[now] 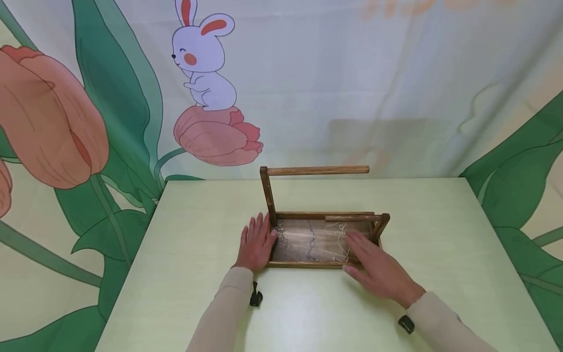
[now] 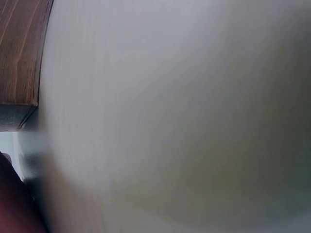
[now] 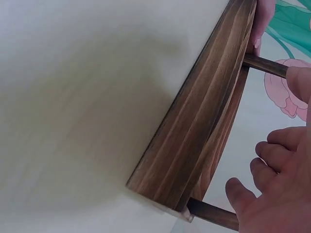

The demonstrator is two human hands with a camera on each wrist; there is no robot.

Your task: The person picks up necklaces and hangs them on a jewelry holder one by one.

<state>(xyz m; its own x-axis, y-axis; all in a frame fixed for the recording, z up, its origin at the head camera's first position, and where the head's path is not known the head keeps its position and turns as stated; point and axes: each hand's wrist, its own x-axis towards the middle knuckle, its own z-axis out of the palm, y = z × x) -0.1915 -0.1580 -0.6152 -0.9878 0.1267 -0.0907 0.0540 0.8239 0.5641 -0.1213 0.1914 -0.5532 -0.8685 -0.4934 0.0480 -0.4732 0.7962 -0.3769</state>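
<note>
A shallow dark wooden box point(image 1: 303, 264) sits on the table, with thin pale string point(image 1: 340, 237) lying loosely inside. An upright post point(image 1: 267, 195) rises at its left end and carries a horizontal rod point(image 1: 318, 170); a shorter post point(image 1: 382, 228) with a rod stands at the right end. My left hand point(image 1: 254, 250) lies along the box's left end, fingers straight, thumb at the rim. Over the right part of the box reaches my right hand point(image 1: 381, 269), fingers extended, thumb by the front wall. In the right wrist view its fingers point(image 3: 274, 155) are slightly bent with nothing between them.
The pale green tabletop point(image 1: 184, 215) surrounds the box. Behind it hangs a cloth point(image 1: 299, 98) printed with a rabbit and tulips. A small black device point(image 1: 256, 296) is by the left wrist and another point(image 1: 406, 323) by the right.
</note>
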